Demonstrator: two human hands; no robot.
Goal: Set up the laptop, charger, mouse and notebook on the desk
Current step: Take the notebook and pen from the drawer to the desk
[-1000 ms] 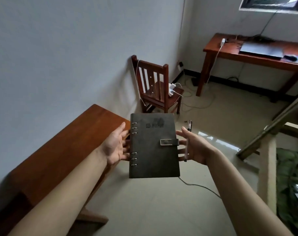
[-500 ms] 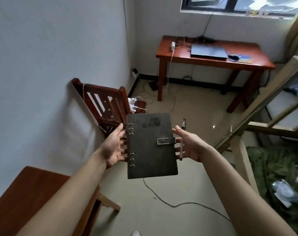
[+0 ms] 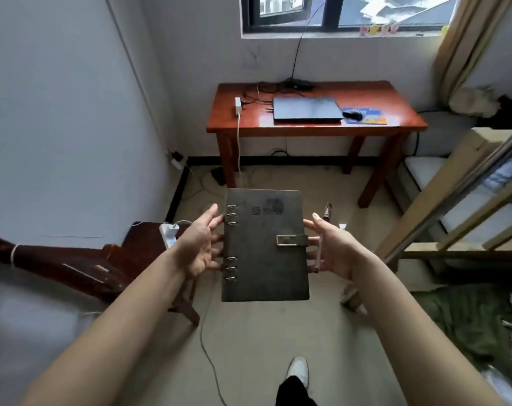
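Notebook [image 3: 265, 244] — a dark, matte, leather-like rectangle with six metal rings along its left edge and a strap closed by a metal clasp on its right — is held flat in the air between both hands, over the pale floor [image 3: 278, 332] and well short of the bench [image 3: 316, 126]. The left hand [image 3: 200, 247] cups the ringed edge, its fingers [image 3: 216, 238] spread under the cover and the thumb raised. The right hand [image 3: 335, 249] supports the clasp edge with fingers loosely open, and also carries a slim pen [image 3: 321, 238] lying across them. Ahead under the window, the glossy red-brown wooden bench bears a closed dark laptop [image 3: 307, 110], a white charger [image 3: 238, 105] whose cord drops over the front edge, and a black mouse [image 3: 352, 114] on a colourful pad [image 3: 366, 116]. A dark wooden chair [image 3: 102, 268] stands at lower left — blurred.
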